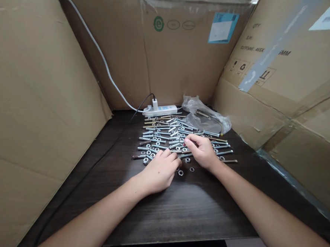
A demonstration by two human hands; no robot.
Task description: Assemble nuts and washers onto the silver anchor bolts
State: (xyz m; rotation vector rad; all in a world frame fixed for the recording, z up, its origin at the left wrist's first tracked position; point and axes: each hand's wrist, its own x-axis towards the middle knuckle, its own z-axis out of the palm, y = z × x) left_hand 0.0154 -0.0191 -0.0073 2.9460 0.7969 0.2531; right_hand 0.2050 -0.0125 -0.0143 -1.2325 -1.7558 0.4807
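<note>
Rows of metal bolts [156, 133] lie across the dark table, with loose nuts and washers scattered among them. My left hand [160, 171] rests palm down at the near side of the rows, its fingers curled; whatever lies under its fingertips is hidden. To its right, my right hand [202, 151] is closed, thumb against the fingers, over the middle of the bolts. Anything pinched there is too small to name. Between the hands and slightly nearer are a hex nut [180, 173], another nut [187, 160] and a thin ring washer [191, 169].
A white power strip [166, 109] with a plugged-in charger [155, 104] stands behind the bolts. Beside it lies a crumpled clear plastic bag [192, 106]. A black cable [100, 157] crosses the table's left side. Cardboard walls [122, 59] enclose the back and both sides.
</note>
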